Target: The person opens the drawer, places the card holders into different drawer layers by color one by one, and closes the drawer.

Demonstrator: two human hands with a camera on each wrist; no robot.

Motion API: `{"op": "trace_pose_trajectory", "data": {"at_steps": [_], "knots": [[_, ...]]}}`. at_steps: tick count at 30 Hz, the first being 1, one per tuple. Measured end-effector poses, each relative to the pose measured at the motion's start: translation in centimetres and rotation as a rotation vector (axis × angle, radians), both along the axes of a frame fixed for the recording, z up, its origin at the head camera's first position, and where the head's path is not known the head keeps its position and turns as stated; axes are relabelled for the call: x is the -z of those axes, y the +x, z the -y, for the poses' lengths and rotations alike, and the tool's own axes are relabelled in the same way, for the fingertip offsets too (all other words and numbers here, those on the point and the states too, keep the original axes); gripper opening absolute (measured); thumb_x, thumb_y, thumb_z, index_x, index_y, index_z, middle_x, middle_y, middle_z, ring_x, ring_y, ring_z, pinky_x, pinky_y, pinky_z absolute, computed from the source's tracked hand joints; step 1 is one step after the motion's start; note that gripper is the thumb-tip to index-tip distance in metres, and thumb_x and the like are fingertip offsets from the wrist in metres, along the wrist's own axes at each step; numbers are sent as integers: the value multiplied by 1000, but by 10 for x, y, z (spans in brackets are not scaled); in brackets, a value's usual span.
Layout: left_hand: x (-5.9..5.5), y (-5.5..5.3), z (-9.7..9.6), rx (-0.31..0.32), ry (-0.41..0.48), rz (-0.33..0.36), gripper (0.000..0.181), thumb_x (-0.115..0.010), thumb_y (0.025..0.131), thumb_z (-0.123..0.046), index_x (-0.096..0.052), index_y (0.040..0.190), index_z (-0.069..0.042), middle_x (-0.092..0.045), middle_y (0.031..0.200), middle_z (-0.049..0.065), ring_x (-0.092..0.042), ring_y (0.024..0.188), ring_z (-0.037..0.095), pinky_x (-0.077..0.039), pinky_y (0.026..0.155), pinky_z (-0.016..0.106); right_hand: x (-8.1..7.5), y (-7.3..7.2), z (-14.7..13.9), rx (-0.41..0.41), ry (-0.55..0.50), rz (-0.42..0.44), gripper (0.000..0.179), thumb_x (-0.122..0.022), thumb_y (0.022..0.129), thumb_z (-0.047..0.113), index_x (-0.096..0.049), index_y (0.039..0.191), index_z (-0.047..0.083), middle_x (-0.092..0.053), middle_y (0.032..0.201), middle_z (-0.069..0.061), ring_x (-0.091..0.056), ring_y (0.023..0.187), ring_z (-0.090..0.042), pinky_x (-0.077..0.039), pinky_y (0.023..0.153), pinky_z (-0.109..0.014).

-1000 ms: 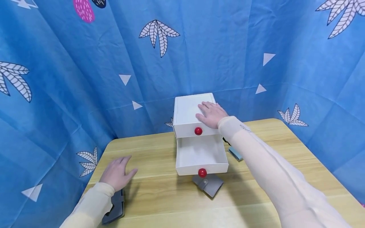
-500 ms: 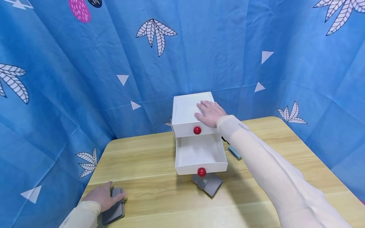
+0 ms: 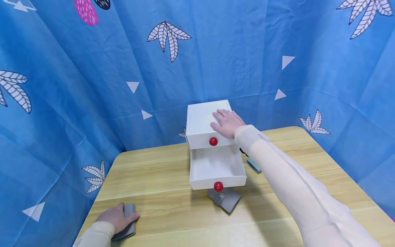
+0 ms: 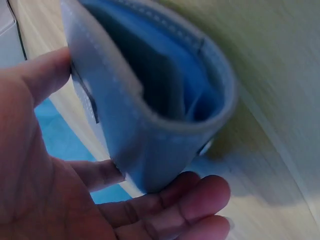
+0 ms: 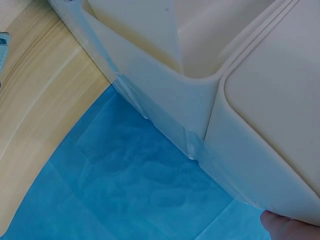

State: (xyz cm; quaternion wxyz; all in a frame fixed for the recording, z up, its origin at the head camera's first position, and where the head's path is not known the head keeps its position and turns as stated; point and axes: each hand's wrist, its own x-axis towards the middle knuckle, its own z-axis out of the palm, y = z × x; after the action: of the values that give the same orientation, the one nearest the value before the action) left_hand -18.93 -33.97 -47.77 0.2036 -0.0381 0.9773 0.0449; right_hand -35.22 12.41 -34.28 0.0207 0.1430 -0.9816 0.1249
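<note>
My left hand (image 3: 115, 218) is at the table's front left and grips a grey wallet (image 3: 129, 226). In the left wrist view the wallet (image 4: 145, 125) stands on edge between thumb and fingers, its folded opening facing the camera and stitching along its rim. On top of a small white drawer unit (image 3: 200, 118) rests my right hand (image 3: 227, 123), fingers extended. The lower drawer (image 3: 216, 164), with a red knob, is pulled out and nothing lies in it. In the right wrist view one fingertip (image 5: 290, 227) shows at the unit's edge.
A second grey wallet (image 3: 226, 200) with a snap strap lies partly under the pulled-out drawer. Right of the unit is a small teal item (image 3: 254, 165), near the right sleeve. Blue patterned curtains (image 3: 216, 61) hang around the wooden table (image 3: 160, 171).
My left hand has come down onto the wallet at front left and taken hold of it. The right hand stays on the drawer unit.
</note>
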Motion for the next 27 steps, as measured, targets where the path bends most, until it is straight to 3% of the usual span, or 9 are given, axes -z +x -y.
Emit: {"op": "trace_pose_trajectory", "data": {"at_steps": [10,27], "knots": [[11,-14,-15,-3,11,-73,113,-48,75,-82,-41,133,15,-58,109,34,-60,92,42,-47,77,54,-2,-1,2,-7,2,-4,67,-33,98,56,-25,154,19,-20,159,-5,-12,147,-25,-5,117,-47],[9,-37,-66,42,3,-152,100,-51,81,-74,-41,138,8,-58,113,30,-59,94,37,-48,76,52,0,2,2,1,-1,0,68,-34,98,57,-24,154,20,-19,159,-5,-11,147,-26,-5,117,-47]]}}
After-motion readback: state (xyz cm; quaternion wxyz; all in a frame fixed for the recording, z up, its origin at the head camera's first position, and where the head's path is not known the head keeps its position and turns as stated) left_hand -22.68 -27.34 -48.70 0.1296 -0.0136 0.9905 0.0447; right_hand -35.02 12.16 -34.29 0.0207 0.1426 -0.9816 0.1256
